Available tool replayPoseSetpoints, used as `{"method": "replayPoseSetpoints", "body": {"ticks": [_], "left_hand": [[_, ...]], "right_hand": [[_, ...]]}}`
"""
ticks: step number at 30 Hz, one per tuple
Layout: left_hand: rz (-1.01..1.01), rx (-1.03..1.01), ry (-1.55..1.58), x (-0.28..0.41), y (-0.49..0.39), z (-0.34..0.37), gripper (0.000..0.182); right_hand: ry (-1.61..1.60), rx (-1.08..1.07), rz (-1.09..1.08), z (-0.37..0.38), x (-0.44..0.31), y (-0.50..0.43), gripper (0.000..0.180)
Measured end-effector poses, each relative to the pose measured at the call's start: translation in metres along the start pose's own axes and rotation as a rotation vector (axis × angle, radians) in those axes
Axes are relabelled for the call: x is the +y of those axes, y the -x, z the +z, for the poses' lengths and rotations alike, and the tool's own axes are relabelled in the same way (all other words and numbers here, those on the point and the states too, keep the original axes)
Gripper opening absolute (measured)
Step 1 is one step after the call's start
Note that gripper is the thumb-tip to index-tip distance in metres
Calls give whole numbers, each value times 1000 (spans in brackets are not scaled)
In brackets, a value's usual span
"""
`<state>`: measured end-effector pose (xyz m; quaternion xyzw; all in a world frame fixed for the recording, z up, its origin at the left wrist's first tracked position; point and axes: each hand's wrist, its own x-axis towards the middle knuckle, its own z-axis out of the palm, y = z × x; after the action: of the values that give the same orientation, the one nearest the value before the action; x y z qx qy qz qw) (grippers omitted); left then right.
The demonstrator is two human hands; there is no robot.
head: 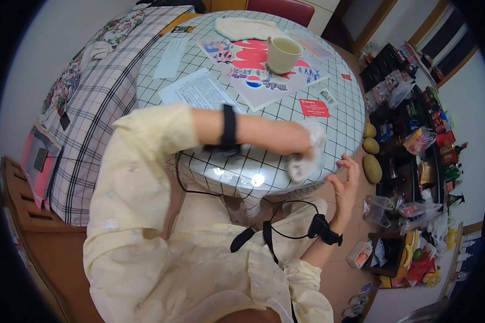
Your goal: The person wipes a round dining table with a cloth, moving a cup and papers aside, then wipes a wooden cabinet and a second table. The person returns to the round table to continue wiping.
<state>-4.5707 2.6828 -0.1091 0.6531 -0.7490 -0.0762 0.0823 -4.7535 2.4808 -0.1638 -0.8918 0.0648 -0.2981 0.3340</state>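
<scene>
My left hand (pixel 297 139), blurred, is closed around a crumpled white cloth (pixel 301 167) and presses it against the near right part of a round table (pixel 262 151). A checked cover lies under the table's glossy transparent top. At the table's right rim is my right hand (pixel 344 183), its fingers bent and apart, with the fingertips touching the edge and nothing held. A red printed card (pixel 314 108) and a small pale picture card (pixel 328 97) lie beyond the cloth.
A cream mug (pixel 283 55) stands on a Pepsi printed sheet (pixel 262 95). Nearby are a sheet of text (pixel 202 91), pale paper (pixel 171 58) and a white cloth mat (pixel 246 29). A red chair (pixel 283 9) stands behind; melons (pixel 372 168) and crowded shelves (pixel 412 121) are right.
</scene>
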Motion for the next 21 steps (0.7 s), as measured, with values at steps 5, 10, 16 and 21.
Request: {"method": "replayPoseSetpoints", "body": {"ticks": [5,10,16,21], "left_hand": [[-102,226,-68,-53,-50,-7,24],[-258,266,-140,-87,-13,-12,26],[-512,239,-87,-94,128,-13,32],[-874,325,-123,-128,275,-22,42]], "right_hand": [[-30,-5,-10,1,3,0,52],[-41,-16,-15,1,3,1,53],[-46,-24,-17,1,6,2,55],[-4,-7,-33,2,6,2,57]]}}
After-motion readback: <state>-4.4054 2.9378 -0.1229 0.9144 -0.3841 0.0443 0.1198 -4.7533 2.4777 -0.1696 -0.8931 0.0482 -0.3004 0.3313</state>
